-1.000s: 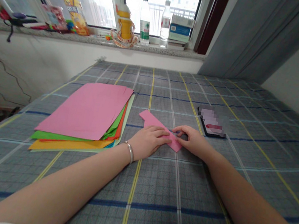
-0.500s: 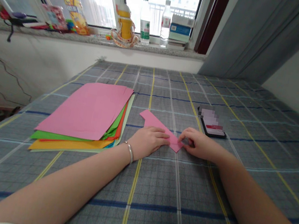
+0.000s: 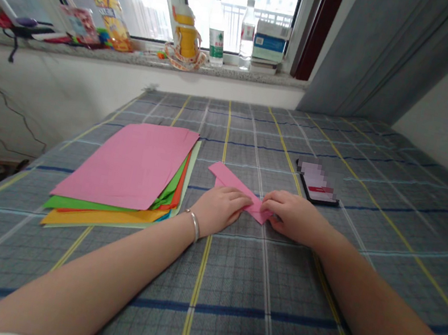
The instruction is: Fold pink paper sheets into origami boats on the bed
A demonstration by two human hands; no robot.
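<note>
A folded strip of pink paper (image 3: 229, 176) lies slantwise on the checked cloth, its far left end sticking out past my fingers. My left hand (image 3: 221, 207), with a silver bangle at the wrist, holds the paper's middle, fingers bent over it and thumb on the near side. At the near right end, my right hand (image 3: 287, 213) pinches the paper with curled fingers. The hands are a short gap apart, and part of the paper is hidden under them.
A stack of coloured sheets (image 3: 129, 165), pink on top, lies left of my hands. Beyond my right hand is a phone (image 3: 317, 183). Bottles (image 3: 217, 33), a yellow flask (image 3: 187, 40) and boxes (image 3: 271, 43) stand on the windowsill. A grey curtain (image 3: 383, 51) hangs at the right.
My right hand has shifted slightly left, closer to my left hand, and its fingers now cover more of the paper's right end. My left hand's fingers have curled a little more.
</note>
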